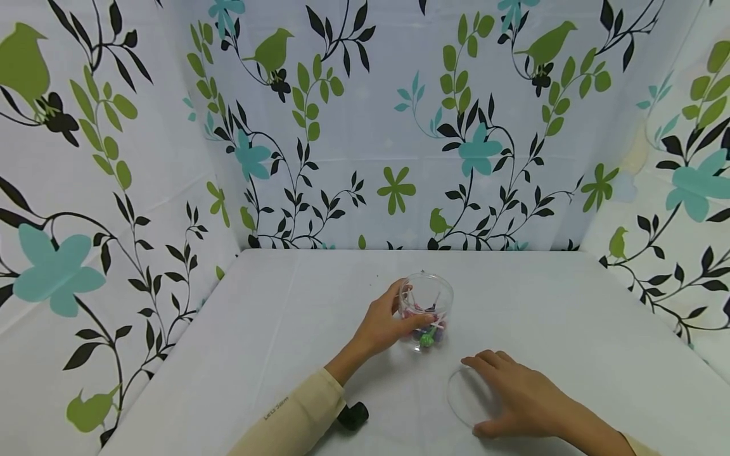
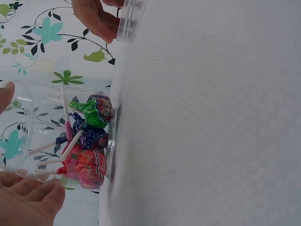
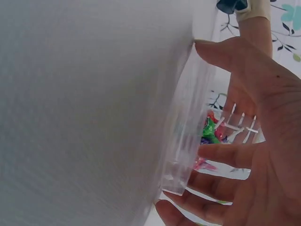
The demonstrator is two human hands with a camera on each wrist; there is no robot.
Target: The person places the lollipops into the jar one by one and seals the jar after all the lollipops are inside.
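Note:
A clear plastic jar (image 1: 444, 301) stands upright on the white table, its top uncovered. Inside it lie several wrapped lollipops (image 2: 94, 141) in green, dark blue, red and pink, their white sticks pointing up toward the opening. My left hand (image 1: 381, 324) grips the jar from its left side, thumb across the front and fingers behind. Nearer to me and to the right, a round clear lid (image 1: 455, 405) sits low at the table. My right hand (image 1: 521, 396) holds this lid by its rim, with thumb and fingers spread to opposite edges (image 3: 181, 155).
The white table (image 1: 296, 310) stretches around both hands. Patterned cloth (image 1: 365, 139) with birds, leaves and flowers hangs behind it and along both sides. A small black object (image 1: 355, 416) is at the left sleeve (image 1: 296, 411).

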